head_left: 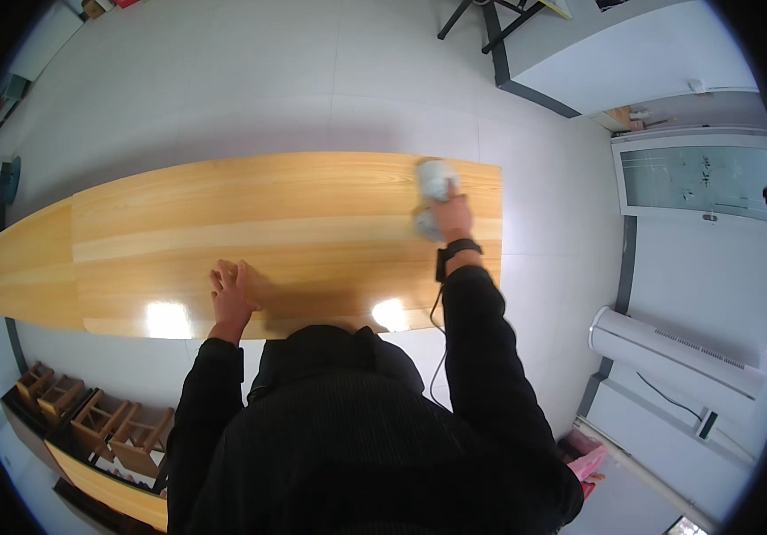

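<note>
A long wooden table (268,201) with a light grain stretches from left to right before me. Near its right end my right hand (455,216) is closed on a greyish-white cloth (435,178) and presses it to the tabletop. The cloth bunches out past the fingers on the far and left sides, and it is smeared by motion. My left hand (233,296) is open, its fingers apart, and rests at the near edge of the table. A dark band circles my right wrist, with a thin cable hanging from it.
Small wooden stools (138,437) are lined up at the lower left. On the right, a long white appliance (678,352) stands along the wall, and a frosted glass panel (703,181) lies beyond it. Dark metal legs (510,31) show on the floor at the top.
</note>
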{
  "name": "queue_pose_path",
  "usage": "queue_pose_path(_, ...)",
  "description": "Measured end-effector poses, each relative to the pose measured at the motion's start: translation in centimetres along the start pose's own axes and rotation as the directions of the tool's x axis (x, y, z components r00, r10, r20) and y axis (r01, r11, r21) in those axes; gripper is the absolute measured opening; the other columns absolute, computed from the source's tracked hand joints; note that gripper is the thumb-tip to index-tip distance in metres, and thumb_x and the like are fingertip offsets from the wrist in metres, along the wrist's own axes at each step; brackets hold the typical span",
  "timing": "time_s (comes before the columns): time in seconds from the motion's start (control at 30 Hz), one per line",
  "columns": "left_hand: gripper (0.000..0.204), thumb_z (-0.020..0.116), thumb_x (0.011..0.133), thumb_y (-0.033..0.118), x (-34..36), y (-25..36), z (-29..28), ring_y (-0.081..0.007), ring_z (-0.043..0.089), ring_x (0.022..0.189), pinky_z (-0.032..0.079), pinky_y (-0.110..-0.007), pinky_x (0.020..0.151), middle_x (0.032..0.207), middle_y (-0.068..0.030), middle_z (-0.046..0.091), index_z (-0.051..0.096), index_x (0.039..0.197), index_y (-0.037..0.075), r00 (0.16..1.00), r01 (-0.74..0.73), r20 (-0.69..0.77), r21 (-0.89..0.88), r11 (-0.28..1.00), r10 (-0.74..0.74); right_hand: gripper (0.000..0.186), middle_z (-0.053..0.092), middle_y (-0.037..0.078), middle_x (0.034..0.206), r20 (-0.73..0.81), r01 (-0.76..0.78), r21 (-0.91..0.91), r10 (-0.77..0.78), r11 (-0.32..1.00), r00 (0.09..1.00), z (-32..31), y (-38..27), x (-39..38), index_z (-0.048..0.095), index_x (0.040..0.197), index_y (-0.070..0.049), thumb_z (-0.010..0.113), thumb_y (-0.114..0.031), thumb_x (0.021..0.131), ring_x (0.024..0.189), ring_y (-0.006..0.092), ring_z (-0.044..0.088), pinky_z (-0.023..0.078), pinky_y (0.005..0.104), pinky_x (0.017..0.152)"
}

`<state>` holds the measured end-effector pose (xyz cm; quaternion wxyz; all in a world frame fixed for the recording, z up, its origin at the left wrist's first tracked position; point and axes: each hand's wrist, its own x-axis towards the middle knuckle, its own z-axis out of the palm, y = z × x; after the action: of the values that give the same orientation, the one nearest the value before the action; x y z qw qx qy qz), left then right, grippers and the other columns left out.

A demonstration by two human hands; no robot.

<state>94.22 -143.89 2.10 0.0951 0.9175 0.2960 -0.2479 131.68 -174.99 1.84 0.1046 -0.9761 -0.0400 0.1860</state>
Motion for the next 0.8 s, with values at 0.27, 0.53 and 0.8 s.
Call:
queue_pose_path(0.27, 0.113, 0.086, 0.056, 0.037, -0.2, -0.2, 0.3, -0.0508, 0.019, 0.135, 0.046, -0.055, 0.092, 0.15, -0.0234, 0.01, 0.019, 0.147, 0.022, 1.0, 0.002, -0.028, 0.042, 0.999, -0.001, 0.073, 0.046, 0.027, 0.127, -0.146, -0.256, 0.029, 0.257, 0.966, 0.955, -6.2, 7.7, 6.6, 0.038, 0.137, -0.016, 0.062, -0.036, 0.072, 0.109, 0.0414, 0.055, 0.047, 0.0454, 0.092)
queue_pose_path(0.53, 0.113, 0.086, 0.057, 0.036, -0.1, 0.2, -0.5, -0.0507, 0.018, 0.135, 0.044, -0.056, 0.094, 0.15, -0.0235, 0.009, 0.019, 0.147, 0.022, 1.0, -0.006, 0.012, -0.003, 1.0, 0.007, 0.063, 0.05, 0.029, 0.123, -0.111, -0.258, -0.045, 0.252, 0.965, 0.961, -5.0, 7.2, 6.4, 0.039, 0.137, -0.017, 0.055, -0.034, 0.078, 0.107, 0.0418, 0.056, 0.046, 0.0449, 0.092)
queue_pose_path(0.8, 0.112, 0.086, 0.058, 0.034, -0.1, 0.1, -0.6, -0.0515, 0.017, 0.135, 0.042, -0.058, 0.095, 0.151, -0.0242, 0.009, 0.02, 0.147, 0.023, 0.999, 0.009, 0.032, 0.005, 1.0, -0.009, 0.055, 0.059, 0.026, 0.116, -0.13, -0.34, 0.202, 0.369, 0.918, 0.92, -3.7, 4.0, 5.4, 0.049, 0.127, -0.005, 0.053, -0.031, 0.079, 0.111, 0.0397, 0.056, 0.045, 0.0451, 0.093)
